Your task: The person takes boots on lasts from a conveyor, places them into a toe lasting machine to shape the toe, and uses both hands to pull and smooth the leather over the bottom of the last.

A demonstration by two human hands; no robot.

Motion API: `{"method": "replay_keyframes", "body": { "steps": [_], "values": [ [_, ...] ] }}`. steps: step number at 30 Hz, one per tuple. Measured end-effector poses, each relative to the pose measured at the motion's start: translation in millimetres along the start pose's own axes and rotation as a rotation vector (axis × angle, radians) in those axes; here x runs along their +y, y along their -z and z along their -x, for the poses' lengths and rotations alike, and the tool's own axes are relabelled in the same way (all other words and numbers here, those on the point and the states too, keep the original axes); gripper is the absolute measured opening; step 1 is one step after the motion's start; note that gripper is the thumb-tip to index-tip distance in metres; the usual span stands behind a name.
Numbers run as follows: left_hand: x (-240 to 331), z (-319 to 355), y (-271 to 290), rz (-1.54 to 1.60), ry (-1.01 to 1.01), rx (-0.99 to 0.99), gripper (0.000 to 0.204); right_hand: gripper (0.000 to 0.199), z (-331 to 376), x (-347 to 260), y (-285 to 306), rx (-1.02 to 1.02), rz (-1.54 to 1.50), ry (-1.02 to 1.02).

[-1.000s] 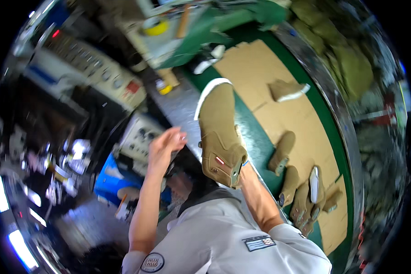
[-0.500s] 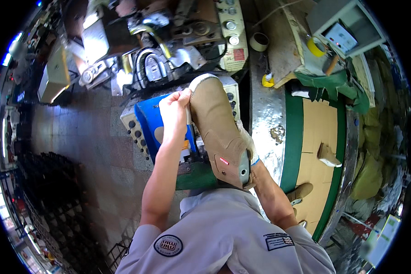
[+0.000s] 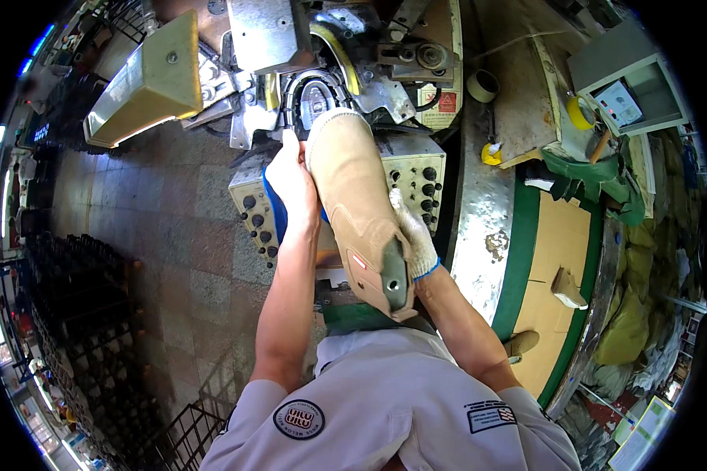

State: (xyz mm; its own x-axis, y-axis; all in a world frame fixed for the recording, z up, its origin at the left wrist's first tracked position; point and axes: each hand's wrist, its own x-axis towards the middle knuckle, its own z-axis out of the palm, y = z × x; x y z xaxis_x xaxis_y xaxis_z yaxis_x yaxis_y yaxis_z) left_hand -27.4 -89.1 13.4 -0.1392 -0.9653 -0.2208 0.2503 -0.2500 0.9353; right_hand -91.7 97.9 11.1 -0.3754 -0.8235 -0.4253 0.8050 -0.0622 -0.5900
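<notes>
tan and seamed, a boot upper [image 3: 349,177] was held up just in front of the machine [image 3: 267,35], its rounded toe pointing at the machine's arched metal frame [image 3: 317,76] and its open end turned away from the machine, toward the wearer's grey shirt [image 3: 361,392]. whether the toe touched that frame could not be told. a pale stitched edge ran around the toe, a small red tag sat on the side near the opening, and a grey-green form [image 3: 397,286] with a round hole showed inside.

the left hand [image 3: 293,188], bare, gripped the left edge near the toe, close to the machine, its fingers partly hidden. the right hand [image 3: 416,235], in a whitish knit glove with a blue cuff, grasped the other side near the open end, farther from the machine.

on the machine's near side, a control box [image 3: 404,161] with black knobs was partly covered by the boot upper. to the machine's right ran a metal and green surface [image 3: 479,228] bearing cardboard [image 3: 554,251], on which lay a second upper [image 3: 567,289] and a third upper [image 3: 522,343], partly hidden. left of the machine spread a tiled floor [image 3: 188,228].
</notes>
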Motion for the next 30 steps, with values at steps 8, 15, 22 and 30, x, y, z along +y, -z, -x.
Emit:
{"method": "replay_keyframes", "body": {
  "steps": [8,15,22,30],
  "values": [
    [-20,13,45,0.362,0.299,-0.199,0.037,0.043,-54,7,-24,0.075,0.052,0.112],
    [-9,10,47,0.129,0.161,-0.254,0.037,0.043,-91,7,-41,0.070,0.095,0.198],
    [-11,11,47,0.000,0.421,-0.259,0.060,0.055,-110,20,-38,0.114,0.162,0.244],
    [-24,1,48,-0.069,0.364,-0.301,0.067,0.047,-118,20,-35,0.112,0.073,0.179]
  ]
}}
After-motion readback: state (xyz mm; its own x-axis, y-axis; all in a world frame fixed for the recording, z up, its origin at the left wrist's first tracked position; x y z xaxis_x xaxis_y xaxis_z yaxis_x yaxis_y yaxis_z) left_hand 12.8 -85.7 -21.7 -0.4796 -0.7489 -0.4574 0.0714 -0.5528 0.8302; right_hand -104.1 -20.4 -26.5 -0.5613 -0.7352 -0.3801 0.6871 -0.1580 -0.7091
